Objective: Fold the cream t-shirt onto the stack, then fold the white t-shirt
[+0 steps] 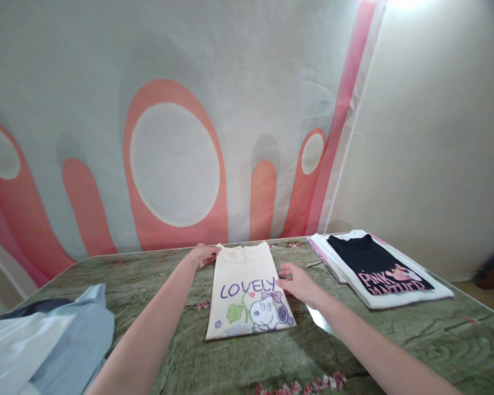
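Note:
A cream T-shirt (236,274), folded into a neat rectangle, lies flat on the table with its collar at the far end. Its front shows the word LOVELY and a cartoon dog with a purple bow. At the far left corner, beside the collar, my left hand (205,254) has its fingers closed on the shirt's edge. My right hand (297,282) is by the right edge, thumb and fingers apart, fingertips touching or very close to the cloth.
On the right is a stack of folded shirts, a black T-shirt (372,263) with pink print on top of white T-shirts (395,300). Loose light-blue and white clothes (72,334) lie at the near left. The wood-patterned tabletop (214,367) meets a painted wall (247,71) behind.

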Demonstrator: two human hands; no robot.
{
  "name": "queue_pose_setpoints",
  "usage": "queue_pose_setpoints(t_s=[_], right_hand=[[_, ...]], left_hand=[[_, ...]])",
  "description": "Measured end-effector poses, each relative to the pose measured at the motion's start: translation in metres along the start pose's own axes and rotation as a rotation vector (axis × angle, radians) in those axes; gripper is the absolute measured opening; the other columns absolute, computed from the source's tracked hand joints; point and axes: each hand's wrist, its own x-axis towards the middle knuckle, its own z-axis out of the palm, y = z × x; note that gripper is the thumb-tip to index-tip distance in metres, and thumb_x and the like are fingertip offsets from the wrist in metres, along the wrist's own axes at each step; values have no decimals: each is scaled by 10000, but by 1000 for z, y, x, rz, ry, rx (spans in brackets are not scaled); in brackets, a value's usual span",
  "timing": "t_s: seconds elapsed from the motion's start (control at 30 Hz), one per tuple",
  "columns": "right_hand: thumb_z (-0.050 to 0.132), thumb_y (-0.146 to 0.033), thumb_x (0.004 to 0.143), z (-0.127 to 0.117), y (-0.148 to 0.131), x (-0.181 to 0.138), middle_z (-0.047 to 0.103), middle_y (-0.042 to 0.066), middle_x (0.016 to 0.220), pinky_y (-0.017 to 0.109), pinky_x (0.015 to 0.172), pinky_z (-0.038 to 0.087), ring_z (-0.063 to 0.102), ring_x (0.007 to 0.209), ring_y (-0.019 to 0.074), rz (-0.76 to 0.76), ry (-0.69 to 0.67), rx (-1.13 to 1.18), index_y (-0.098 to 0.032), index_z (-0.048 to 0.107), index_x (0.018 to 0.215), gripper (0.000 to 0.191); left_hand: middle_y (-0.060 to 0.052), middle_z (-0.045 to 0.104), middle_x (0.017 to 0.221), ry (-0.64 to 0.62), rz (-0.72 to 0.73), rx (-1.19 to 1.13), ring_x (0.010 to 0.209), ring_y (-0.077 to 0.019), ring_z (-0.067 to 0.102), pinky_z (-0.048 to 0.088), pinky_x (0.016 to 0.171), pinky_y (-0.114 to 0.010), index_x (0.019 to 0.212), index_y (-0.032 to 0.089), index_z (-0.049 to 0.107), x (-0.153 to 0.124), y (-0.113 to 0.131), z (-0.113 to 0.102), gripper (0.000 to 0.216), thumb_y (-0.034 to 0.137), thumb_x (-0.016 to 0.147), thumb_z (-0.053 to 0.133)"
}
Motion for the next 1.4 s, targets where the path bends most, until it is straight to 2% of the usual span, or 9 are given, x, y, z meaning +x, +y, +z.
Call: queue_pose_setpoints(t_s=[0.13,0.23,0.4,0.63,0.8,0.97,1.1,1.2,1.4], right_hand=[[646,-256,677,9,-10,-6,621,111,951,268,440,486,638,678,200,69,-39,3,-116,384,1187,591],[661,-232,643,15,-14,-9,626,41,767,253,361,435,605,535,181,103,-105,-25,-112,391,1149,586],[659,-167,603,20,-16,-18,634,10,700,201,392,379,592,559,149,97,-100,50,-122,484,1049,481],[595,-200,644,3,-25,-45,643,39,684,241,556,451,618,644,160,261,-184,380,-123,575,809,183],[547,-233,717,-9,-10,-66,629,13,758,227,512,414,590,653,148,248,-99,240,-172,529,852,149],[484,-235,779,-23,14,-77,622,15,796,248,629,444,591,745,154,143,-45,147,-180,503,899,134],[489,-309,787,-53,26,-76,602,-8,733,219,502,390,549,605,134,85,-11,113,-200,491,948,195],[520,-379,779,-91,28,-73,589,-22,699,203,449,349,504,531,111,-2,4,83,-205,497,976,265],[586,-425,749,-200,23,-63,650,29,787,211,481,421,579,627,140,-59,132,-42,-200,522,1081,406]], left_hand=[[10,523,414,-64,-61,63,421,-129,522,357,399,-203,546,124,550,1,2,4,280,181,495,819],[-1,569,461,-146,-48,46,445,-138,540,371,411,-205,597,124,579,-6,4,8,261,182,491,811],[-93,697,834,-358,-14,-79,782,-217,650,509,666,-268,857,112,634,-25,7,11,294,219,596,719],[-138,685,949,-633,-217,-427,976,-253,622,461,895,-322,1079,48,549,-47,-9,10,440,112,645,574],[-154,669,1000,-700,-287,-545,1015,-254,605,429,945,-343,1156,17,494,-66,-18,20,497,57,663,536],[-150,680,951,-613,-304,-492,973,-251,626,471,896,-319,1093,26,544,-84,-19,37,388,37,706,561],[-137,681,945,-602,-206,-474,937,-251,640,506,841,-322,1066,68,575,-99,-10,59,341,58,728,615],[-126,678,958,-636,-127,-494,905,-233,651,516,821,-311,1058,87,580,-105,3,87,351,58,716,649],[-114,661,1018,-802,2,-602,897,-201,647,513,826,-315,1063,104,589,-97,53,176,345,27,728,614]])
